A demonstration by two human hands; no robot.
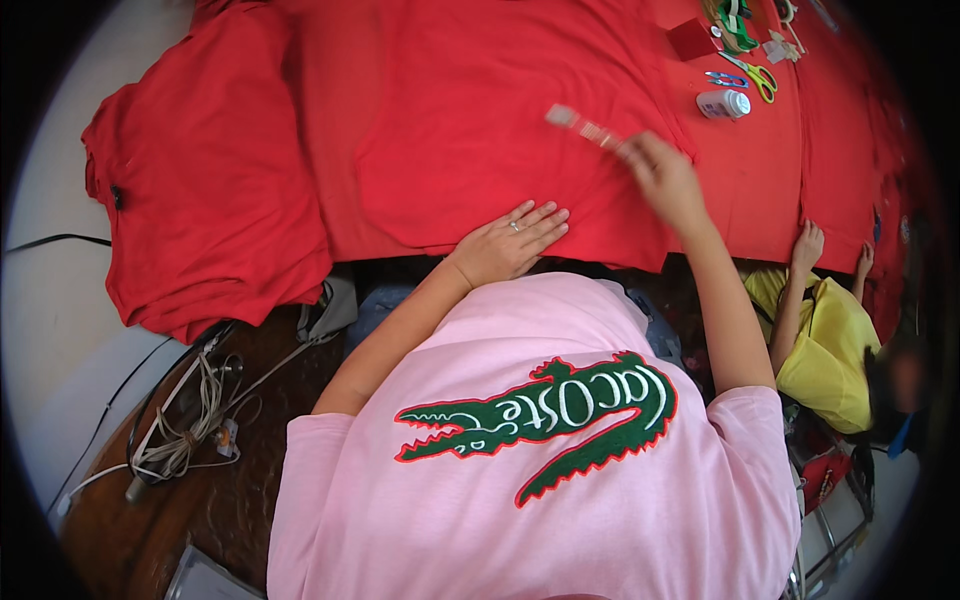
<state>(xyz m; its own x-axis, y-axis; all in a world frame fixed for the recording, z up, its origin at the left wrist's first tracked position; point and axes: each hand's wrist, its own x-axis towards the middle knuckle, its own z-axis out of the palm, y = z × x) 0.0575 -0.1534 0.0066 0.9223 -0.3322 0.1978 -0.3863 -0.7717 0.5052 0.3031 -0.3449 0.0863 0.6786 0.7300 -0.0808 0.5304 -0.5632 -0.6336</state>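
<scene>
My left hand [512, 241] lies flat near the front edge of a red garment [480, 130], fingers stretched and a ring on one of them. Over the right part of the cloth, my right hand [665, 180] is closed on a slim pale strip with a whitish square end [580, 125]. Motion smears the strip, and its exact kind cannot be made out. It points up and left from my fingers, above the red fabric. Between my left hand and the table edge the cloth shows a few soft wrinkles.
Piled red garments [210, 160] hang over the table's left end. At the upper right are yellow-handled scissors [763, 80], blue thread snips [727, 79], a white bottle [723, 104] and a red box [694, 40]. A person in yellow [830, 350] works at right. Tangled cables [190, 430] lie lower left.
</scene>
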